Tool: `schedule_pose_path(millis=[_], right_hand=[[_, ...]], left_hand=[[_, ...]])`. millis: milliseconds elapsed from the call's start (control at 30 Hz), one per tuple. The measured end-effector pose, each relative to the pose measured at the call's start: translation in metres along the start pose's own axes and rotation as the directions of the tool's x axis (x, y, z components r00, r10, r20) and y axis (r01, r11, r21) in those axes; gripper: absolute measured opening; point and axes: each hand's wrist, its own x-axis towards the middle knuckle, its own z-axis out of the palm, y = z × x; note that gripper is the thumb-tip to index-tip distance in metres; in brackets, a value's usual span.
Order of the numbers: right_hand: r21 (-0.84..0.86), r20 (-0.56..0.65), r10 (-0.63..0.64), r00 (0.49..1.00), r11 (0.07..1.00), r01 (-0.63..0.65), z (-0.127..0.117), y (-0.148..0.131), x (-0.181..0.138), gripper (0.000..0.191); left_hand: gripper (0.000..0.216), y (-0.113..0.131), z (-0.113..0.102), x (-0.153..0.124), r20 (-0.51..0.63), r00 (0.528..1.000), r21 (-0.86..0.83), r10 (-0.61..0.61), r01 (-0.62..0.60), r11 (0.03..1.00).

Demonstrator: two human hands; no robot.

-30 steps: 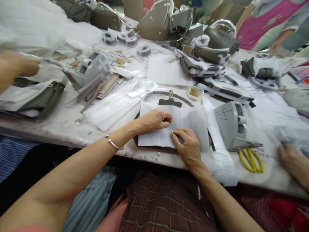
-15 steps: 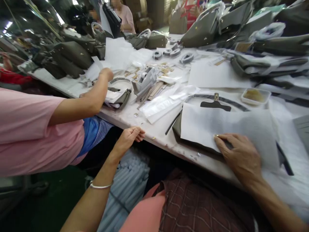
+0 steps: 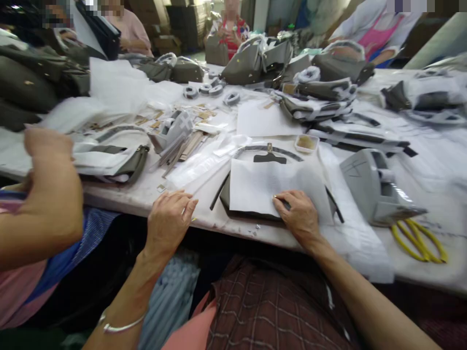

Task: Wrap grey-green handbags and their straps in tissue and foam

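Note:
In front of me a dark olive handbag (image 3: pixel 226 199) lies flat on the table, mostly covered by a white sheet (image 3: pixel 251 187). Its wrapped handle (image 3: pixel 292 154) and a dark tab with a metal clasp (image 3: pixel 269 156) show beyond the sheet's far edge. My right hand (image 3: pixel 301 216) rests on the sheet near the bag's front edge, fingers bent and closed. A small gold-coloured tip shows at the fingertips; the rest of what is held is hidden. At the table's edge, left of the bag, my left hand (image 3: pixel 170 214) hovers with fingers loosely stretched, holding nothing visible.
Grey tape dispensers (image 3: pixel 372 189) stand on both sides; yellow-handled scissors (image 3: pixel 419 243) lie far right. Behind the bag is a small clear tub (image 3: pixel 306 144). A co-worker's arm (image 3: pixel 54 194) reaches over another bag (image 3: pixel 136 165) at left. Tape rolls (image 3: pixel 231 98) and bags lie farther back.
My view has turned right, bringing the right-hand dispenser and scissors into sight. My left hand has risen to the table's edge and its fingers have loosened. My right hand stays on the sheet.

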Motion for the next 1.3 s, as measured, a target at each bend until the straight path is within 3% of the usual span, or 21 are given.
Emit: schedule_pose_path(millis=[133,200,300,400,467,567,633,733,867,1033,1100,1167,1233,1300], right_hand=[[0.003,0.039,0.034,0.999,0.999,-0.034,-0.001,-0.001,0.001,0.018],[-0.001,0.054,0.038,0.998,0.999,-0.038,-0.002,-0.003,0.002,0.017],[0.007,0.071,0.054,0.996,0.998,-0.055,-0.003,-0.004,0.002,0.017],[0.102,0.123,0.063,0.99,0.992,-0.076,-0.008,-0.002,0.005,0.02],[0.191,0.19,0.063,0.98,0.977,-0.1,-0.018,0.0,0.012,0.022],[0.256,0.322,0.098,0.941,0.948,-0.187,-0.04,-0.002,0.031,0.023],[0.248,0.35,0.108,0.931,0.947,-0.204,-0.053,-0.009,0.051,0.024],[0.227,0.288,0.083,0.954,0.962,-0.153,-0.056,-0.023,0.082,0.026],[0.194,0.218,0.062,0.974,0.975,-0.106,-0.023,-0.02,0.108,0.022],[0.13,0.187,-0.019,0.982,0.992,-0.005,0.022,0.014,0.098,0.018],[0.147,0.153,-0.026,0.988,0.989,0.003,0.028,0.023,0.091,0.018],[0.182,0.067,-0.002,0.998,0.983,-0.011,0.03,0.027,0.088,0.021],[0.208,-0.009,0.044,0.999,0.977,-0.041,0.031,0.028,0.087,0.018],[0.203,-0.024,0.06,0.998,0.978,-0.053,0.032,0.027,0.088,0.012]], left_hand=[[0.01,0.072,0.0,0.035,-0.142,0.978,-0.166,0.156,-0.179,0.97],[0.024,0.108,0.009,0.05,-0.096,0.945,-0.259,0.314,-0.328,0.909],[0.028,0.14,0.039,0.066,0.093,0.856,-0.358,0.508,-0.447,0.82],[0.021,0.141,0.079,0.071,0.247,0.805,-0.379,0.539,-0.431,0.819],[0.024,0.132,0.098,0.071,0.269,0.796,-0.381,0.543,-0.43,0.819],[0.033,0.123,0.11,0.07,0.28,0.786,-0.394,0.551,-0.429,0.813],[0.033,0.123,0.108,0.07,0.307,0.773,-0.392,0.556,-0.43,0.814],[0.027,0.13,0.1,0.069,0.374,0.755,-0.342,0.539,-0.427,0.837],[0.026,0.141,0.087,0.075,0.448,0.718,-0.265,0.533,-0.463,0.846],[0.016,0.153,0.065,0.115,0.587,0.594,-0.288,0.55,-0.481,0.828],[0.011,0.156,0.061,0.136,0.591,0.595,-0.345,0.544,-0.423,0.838],[0.012,0.156,0.065,0.148,0.581,0.632,-0.365,0.512,-0.36,0.859],[0.016,0.151,0.076,0.149,0.553,0.691,-0.35,0.466,-0.316,0.882],[0.02,0.144,0.09,0.139,0.486,0.78,-0.345,0.395,-0.244,0.906]])
